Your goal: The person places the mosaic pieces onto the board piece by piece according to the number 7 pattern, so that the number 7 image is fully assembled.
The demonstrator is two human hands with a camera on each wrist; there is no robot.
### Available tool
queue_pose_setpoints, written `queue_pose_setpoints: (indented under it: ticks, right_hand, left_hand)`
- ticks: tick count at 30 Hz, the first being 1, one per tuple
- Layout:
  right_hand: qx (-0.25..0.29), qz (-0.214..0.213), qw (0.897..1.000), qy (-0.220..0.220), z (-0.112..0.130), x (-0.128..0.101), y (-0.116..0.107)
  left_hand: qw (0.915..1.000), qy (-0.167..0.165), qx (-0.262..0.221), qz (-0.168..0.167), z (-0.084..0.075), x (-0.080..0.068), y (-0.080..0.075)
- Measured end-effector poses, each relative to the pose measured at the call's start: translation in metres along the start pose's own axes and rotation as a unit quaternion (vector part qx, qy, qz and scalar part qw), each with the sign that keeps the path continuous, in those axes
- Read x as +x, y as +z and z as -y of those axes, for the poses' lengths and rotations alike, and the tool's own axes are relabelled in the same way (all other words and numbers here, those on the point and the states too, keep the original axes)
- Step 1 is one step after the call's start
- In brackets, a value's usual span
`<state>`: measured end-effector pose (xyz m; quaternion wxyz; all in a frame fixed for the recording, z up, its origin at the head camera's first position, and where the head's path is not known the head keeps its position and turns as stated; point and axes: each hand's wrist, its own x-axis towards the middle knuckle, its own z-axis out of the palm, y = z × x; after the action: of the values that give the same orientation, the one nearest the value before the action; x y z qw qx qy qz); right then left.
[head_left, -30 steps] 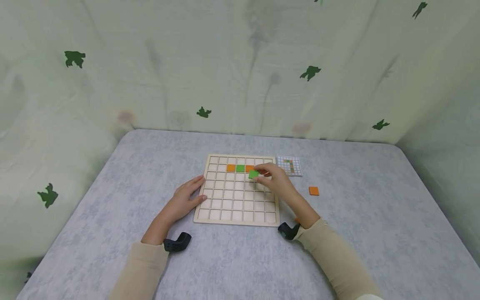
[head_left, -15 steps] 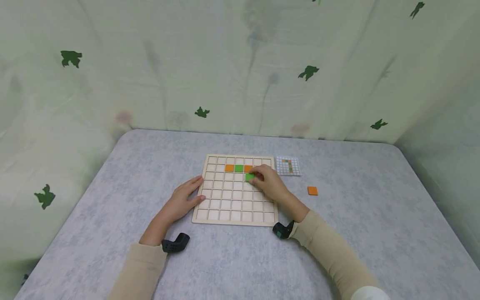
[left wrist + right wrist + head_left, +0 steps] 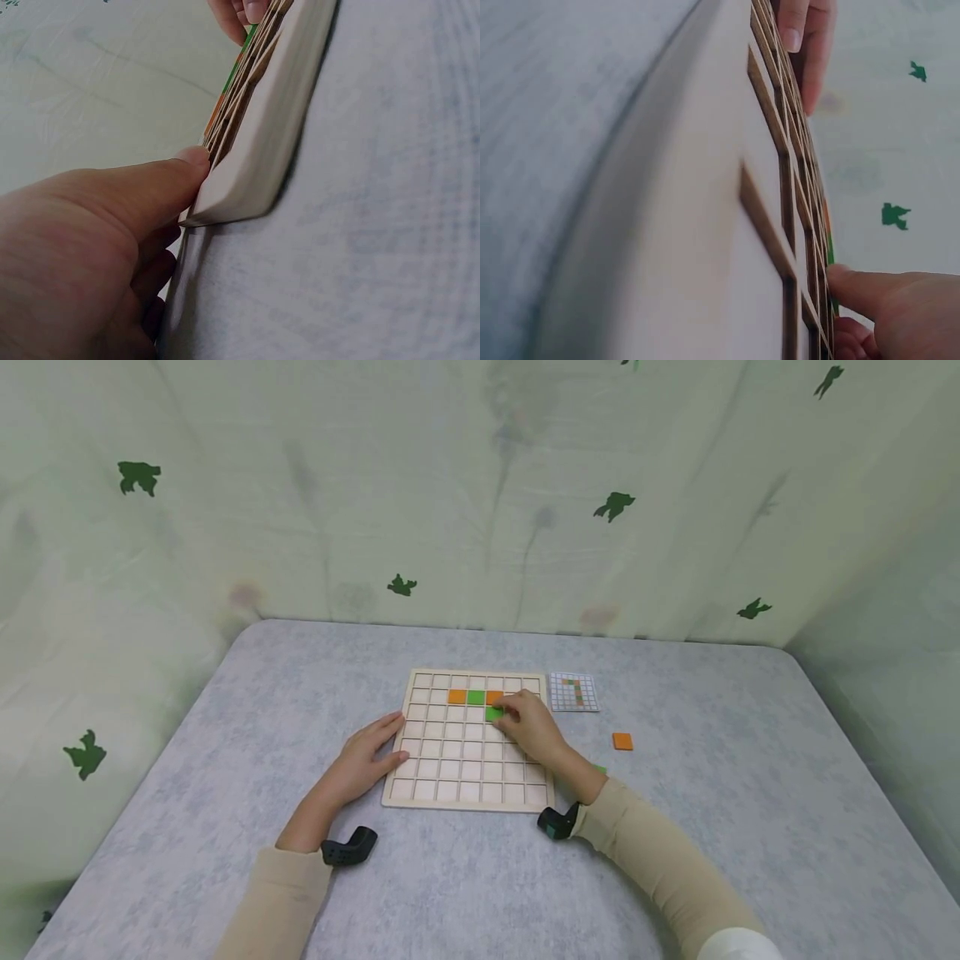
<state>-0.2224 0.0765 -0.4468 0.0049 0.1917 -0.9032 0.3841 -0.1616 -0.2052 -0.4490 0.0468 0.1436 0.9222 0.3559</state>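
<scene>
A pale wooden grid board (image 3: pixel 450 785) lies on the grey table. Its second row holds an orange tile (image 3: pixel 457 697), a green tile (image 3: pixel 476 697) and another orange tile (image 3: pixel 492 697). My right hand (image 3: pixel 525 724) pinches a green tile (image 3: pixel 492 714) at a cell in the third row, just under the right orange tile. My left hand (image 3: pixel 365 758) rests flat on the table with straight fingers against the board's left edge (image 3: pixel 259 150). In the right wrist view my fingertips (image 3: pixel 840 285) sit on the board (image 3: pixel 705 225).
A small printed pattern card (image 3: pixel 573 692) lies right of the board's far corner. A loose orange tile (image 3: pixel 622 741) sits on the table to the right, and a bit of green (image 3: pixel 598 768) shows beside my right wrist. Fabric walls close in on three sides.
My right hand has carried the green tile a little left and down onto the third row. The left hand has stayed against the board's edge.
</scene>
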Motion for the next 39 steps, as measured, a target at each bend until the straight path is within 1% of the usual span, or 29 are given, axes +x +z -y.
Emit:
queue_pose_setpoints:
  ticks: [5, 9, 13, 16, 20, 23, 25, 28, 33, 39]
  right_hand:
    - [0.01, 0.001, 1.0, 0.006, 0.002, 0.0, 0.0]
    - [0.043, 0.008, 0.999, 0.009, 0.005, -0.004, -0.008]
    - [0.083, 0.004, 0.997, -0.002, 0.012, -0.011, -0.024]
    - [0.087, -0.01, 0.996, -0.024, 0.015, -0.018, -0.041]
    - [0.08, -0.04, 0.995, -0.046, 0.011, -0.034, -0.065]
    - [0.069, -0.055, 0.995, -0.05, 0.002, -0.049, -0.08]
    - [0.061, -0.057, 0.995, -0.047, -0.006, -0.06, -0.09]
    - [0.049, -0.059, 0.997, -0.029, -0.021, -0.072, -0.098]
    - [0.028, -0.054, 0.998, 0.018, -0.05, -0.089, -0.106]
    - [0.007, -0.029, 0.998, 0.049, -0.08, -0.1, -0.11]
  left_hand:
    - [1.0, -0.003, -0.001, 0.001, 0.0, 0.0, 0.0]
    - [1.0, 0.003, -0.001, -0.001, 0.0, -0.001, 0.0]
    - [1.0, 0.008, -0.001, -0.002, 0.001, 0.0, 0.002]
    - [0.9999, 0.01, -0.001, -0.002, 0.001, 0.0, 0.002]
    - [1.0, 0.009, 0.001, -0.001, 0.001, -0.001, 0.002]
    - [1.0, 0.009, 0.001, -0.001, 0.001, -0.001, 0.001]
    - [1.0, 0.01, 0.0, -0.002, 0.001, -0.001, 0.001]
    - [0.9999, 0.01, -0.001, -0.003, 0.001, -0.001, 0.001]
    - [1.0, 0.006, -0.001, -0.002, 0.001, -0.001, 0.001]
    - [1.0, 0.003, 0.002, -0.001, 0.001, 0.0, 0.001]
